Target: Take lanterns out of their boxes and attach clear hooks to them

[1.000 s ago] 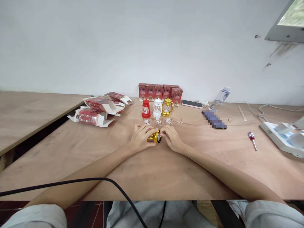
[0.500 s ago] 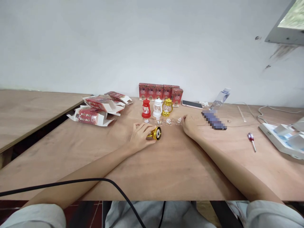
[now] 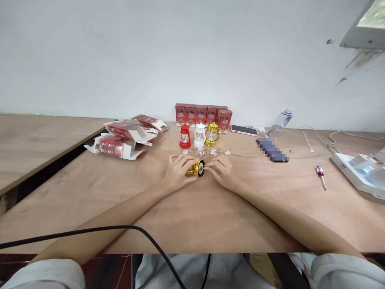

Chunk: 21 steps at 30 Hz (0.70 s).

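My left hand (image 3: 179, 173) is wrapped round a small gold lantern (image 3: 198, 168) that lies on its side, its round black-rimmed base facing right. My right hand (image 3: 221, 171) is at that base, fingers drawn together with the tips at its rim. Whatever those fingertips pinch, if anything, is too small to make out. Just beyond both hands lies a row of small white pieces with thin wires (image 3: 213, 152). Behind them stand a red lantern (image 3: 185, 136), a white lantern (image 3: 199, 135) and another gold lantern (image 3: 212, 135), all upright.
Several red boxes (image 3: 201, 115) line the wall. Opened cartons (image 3: 114, 146) are heaped on the left. To the right are a phone (image 3: 244, 129), a blurred-out dark device (image 3: 273, 150), a tilted bottle (image 3: 280, 122), a screwdriver (image 3: 321, 177) and a white power strip (image 3: 355, 176).
My right hand has come left from the row of small white pieces to the base of the gold lantern. My left hand keeps the lantern in nearly the same spot.
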Available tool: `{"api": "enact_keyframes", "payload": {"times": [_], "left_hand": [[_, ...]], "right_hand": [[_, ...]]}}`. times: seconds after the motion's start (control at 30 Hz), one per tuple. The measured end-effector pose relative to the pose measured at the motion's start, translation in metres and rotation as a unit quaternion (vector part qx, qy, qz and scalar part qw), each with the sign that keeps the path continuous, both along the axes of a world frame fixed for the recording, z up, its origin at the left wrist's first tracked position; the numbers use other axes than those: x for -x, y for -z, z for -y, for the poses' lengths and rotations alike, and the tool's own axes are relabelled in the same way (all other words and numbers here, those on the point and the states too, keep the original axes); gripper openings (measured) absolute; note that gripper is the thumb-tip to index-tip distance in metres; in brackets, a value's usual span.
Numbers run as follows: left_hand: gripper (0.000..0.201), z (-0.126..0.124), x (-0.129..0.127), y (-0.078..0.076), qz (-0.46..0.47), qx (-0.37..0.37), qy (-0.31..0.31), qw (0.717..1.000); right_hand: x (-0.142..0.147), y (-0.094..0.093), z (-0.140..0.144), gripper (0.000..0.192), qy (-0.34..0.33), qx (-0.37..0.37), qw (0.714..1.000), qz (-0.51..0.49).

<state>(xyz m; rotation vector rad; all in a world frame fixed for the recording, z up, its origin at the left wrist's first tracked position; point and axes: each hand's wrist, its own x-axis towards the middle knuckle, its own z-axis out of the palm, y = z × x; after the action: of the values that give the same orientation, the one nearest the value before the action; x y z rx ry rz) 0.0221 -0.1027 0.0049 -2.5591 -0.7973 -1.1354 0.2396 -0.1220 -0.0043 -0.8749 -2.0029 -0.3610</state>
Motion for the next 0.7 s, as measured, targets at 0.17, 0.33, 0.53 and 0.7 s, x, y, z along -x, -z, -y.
{"api": "enact_keyframes", "payload": {"times": [0.17, 0.33, 0.53, 0.7], "left_hand": [[0.039, 0.001, 0.0008, -0.0019, -0.005, -0.019, 0.027, 0.999], [0.037, 0.0013, 0.0004, -0.0026, -0.006, -0.039, 0.029, 0.999], [0.031, 0.003, -0.0001, -0.0044, -0.016, -0.055, 0.037, 0.998], [0.027, 0.0027, 0.0002, -0.0031, -0.024, -0.068, 0.049, 0.996]], "right_hand": [[0.0114, -0.0054, 0.0094, 0.007, -0.055, -0.043, 0.998, -0.003], [0.0113, -0.0059, 0.0117, 0.004, -0.076, -0.043, 0.996, 0.003], [0.0135, -0.0043, 0.0118, 0.01, -0.079, -0.015, 0.997, 0.005], [0.0143, -0.0034, 0.0123, 0.009, -0.1, 0.021, 0.995, 0.018]]}}
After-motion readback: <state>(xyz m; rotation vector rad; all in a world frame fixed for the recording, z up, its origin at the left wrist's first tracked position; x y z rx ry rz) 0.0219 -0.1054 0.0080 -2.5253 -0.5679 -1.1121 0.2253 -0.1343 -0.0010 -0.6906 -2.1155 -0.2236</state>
